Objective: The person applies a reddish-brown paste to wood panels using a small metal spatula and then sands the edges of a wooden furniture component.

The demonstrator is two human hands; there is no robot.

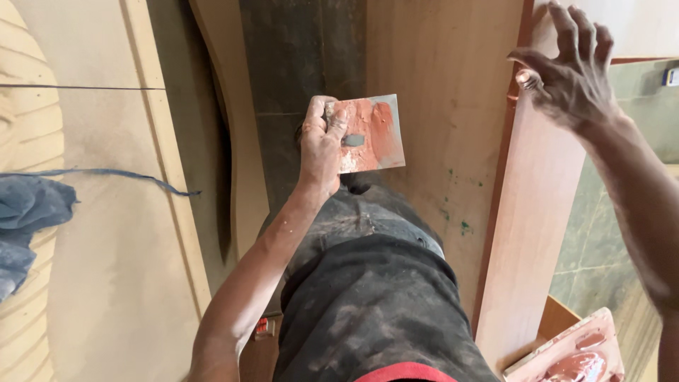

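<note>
My left hand (322, 145) grips a small square metal plate (375, 134) by its edge, thumb across its face. The plate is smeared with reddish-brown putty and carries a small grey dab near the middle. My right hand (569, 71) is raised at the upper right with fingers spread and holds nothing. A bit of putty seems to sit on one fingertip. That hand hovers at the upper end of a long reddish-brown wooden board (534, 233); I cannot tell whether it touches the board.
A flat tray of reddish putty (576, 354) lies at the bottom right. Pale plywood panels (113, 269) fill the left, with a blue cloth (28, 212) on them. A lighter wood panel (445, 106) stands behind the plate. Greenish tiles (601, 240) show at the right.
</note>
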